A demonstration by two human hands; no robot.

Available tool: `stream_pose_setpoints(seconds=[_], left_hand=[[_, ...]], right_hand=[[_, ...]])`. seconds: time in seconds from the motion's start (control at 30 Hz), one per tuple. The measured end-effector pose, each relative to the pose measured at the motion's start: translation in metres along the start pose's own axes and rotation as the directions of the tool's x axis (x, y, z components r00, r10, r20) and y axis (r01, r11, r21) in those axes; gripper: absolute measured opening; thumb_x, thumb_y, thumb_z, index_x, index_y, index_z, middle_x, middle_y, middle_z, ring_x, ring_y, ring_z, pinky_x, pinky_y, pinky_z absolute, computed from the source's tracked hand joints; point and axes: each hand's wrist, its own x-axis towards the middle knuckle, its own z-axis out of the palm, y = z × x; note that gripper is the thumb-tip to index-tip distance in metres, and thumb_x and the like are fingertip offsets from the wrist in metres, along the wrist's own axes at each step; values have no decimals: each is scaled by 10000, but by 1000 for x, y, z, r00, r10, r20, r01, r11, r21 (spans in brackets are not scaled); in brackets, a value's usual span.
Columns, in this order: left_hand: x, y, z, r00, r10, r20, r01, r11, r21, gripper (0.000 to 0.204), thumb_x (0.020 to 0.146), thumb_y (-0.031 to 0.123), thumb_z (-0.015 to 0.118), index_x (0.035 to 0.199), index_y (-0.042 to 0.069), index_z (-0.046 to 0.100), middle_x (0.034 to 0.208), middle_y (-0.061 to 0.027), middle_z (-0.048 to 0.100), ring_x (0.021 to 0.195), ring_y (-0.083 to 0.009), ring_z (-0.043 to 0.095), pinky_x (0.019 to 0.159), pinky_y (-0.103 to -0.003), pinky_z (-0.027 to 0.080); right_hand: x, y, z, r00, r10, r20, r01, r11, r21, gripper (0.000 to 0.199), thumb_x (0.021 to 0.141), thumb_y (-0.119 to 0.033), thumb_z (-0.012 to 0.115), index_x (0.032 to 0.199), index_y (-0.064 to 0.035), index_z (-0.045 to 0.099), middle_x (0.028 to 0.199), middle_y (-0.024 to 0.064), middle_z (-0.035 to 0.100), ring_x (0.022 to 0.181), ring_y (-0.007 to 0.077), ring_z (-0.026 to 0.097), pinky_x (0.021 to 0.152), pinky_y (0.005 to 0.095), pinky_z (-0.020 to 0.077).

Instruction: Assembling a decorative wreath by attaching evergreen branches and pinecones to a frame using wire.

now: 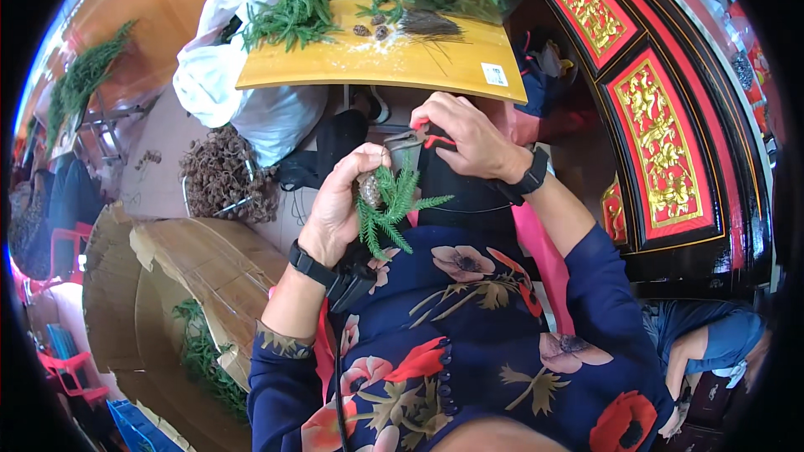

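Note:
Above my lap, my left hand point(337, 201) is closed around a green artificial pine sprig point(395, 205) with a brown pine cone point(370, 192) on it. The needles hang down and to the right of the fingers. My right hand point(477, 138) grips pliers point(405, 141) with red handles. Their metal jaws point left and are close to my left thumb and fingertip, at the top of the sprig. Whether the jaws are closed on a wire is too small to tell.
Ahead stands a yellow table point(335, 67) bearing green sprigs point(293, 12), pine cones point(362, 31) and dark thin wires point(431, 25). Left are a white bag point(205, 75), a heap of pine cones point(219, 176) and a cardboard box point(117, 285). A carved cabinet point(662, 142) stands right, near another person's arm point(688, 351).

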Motion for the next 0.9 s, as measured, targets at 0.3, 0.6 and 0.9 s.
stream_pose_setpoints(seconds=[0.3, 0.6, 0.9], left_hand=[[-4, 6, 7, 995, -30, 97, 43, 989, -144, 107, 835, 143, 548, 831, 36, 550, 770, -43, 540, 706, -150, 534, 696, -325, 482], [-4, 9, 4, 991, -41, 127, 61, 986, -157, 118, 806, 163, 543, 785, 48, 524, 748, -64, 533, 690, -174, 527, 676, -302, 472], [-7, 7, 8, 986, -115, 123, 140, 964, -225, 118, 823, 158, 534, 860, 46, 530, 738, -55, 539, 656, -189, 563, 696, -411, 541]], right_hand=[[11, -2, -4, 991, -53, 123, 56, 998, -18, 347, 699, -86, 621, 1033, -90, 528, 952, 101, 523, 965, 312, 521, 827, 391, 403], [19, -4, -7, 984, -67, 167, 62, 998, 32, 407, 641, -19, 563, 1046, -35, 526, 989, 118, 522, 971, 315, 508, 891, 388, 408], [24, -8, -5, 982, -149, 113, 147, 989, 32, 342, 658, -28, 555, 1000, -28, 549, 915, 125, 547, 882, 327, 545, 794, 372, 450]])
